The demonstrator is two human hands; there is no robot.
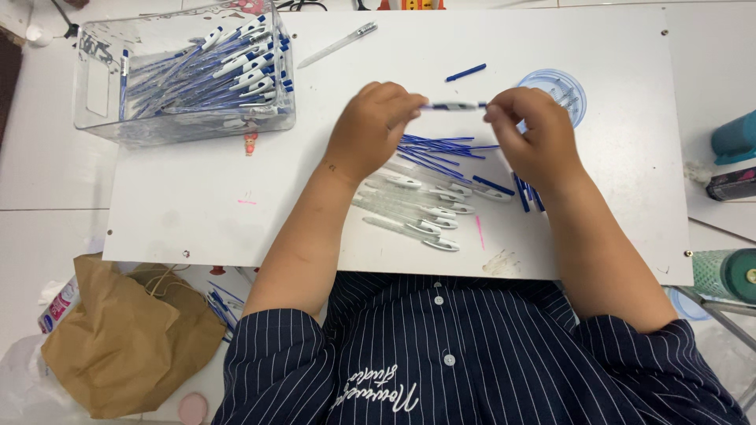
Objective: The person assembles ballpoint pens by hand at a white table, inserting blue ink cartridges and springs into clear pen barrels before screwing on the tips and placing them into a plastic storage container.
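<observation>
My left hand (370,126) and my right hand (531,134) hold the two ends of a blue and white pen (457,105) level above the white board (197,189). Under the hands lies a bundle of thin blue refills (437,151). Nearer me, several clear pen barrels with white clips (413,208) lie in a row. Short blue caps (524,193) sit by my right wrist.
A clear plastic box (102,86) full of finished blue and white pens stands at the far left. A lone clear pen (339,45) and a blue cap (465,72) lie beyond. A round clear lid (563,83) is far right. A brown paper bag (118,338) sits on the floor.
</observation>
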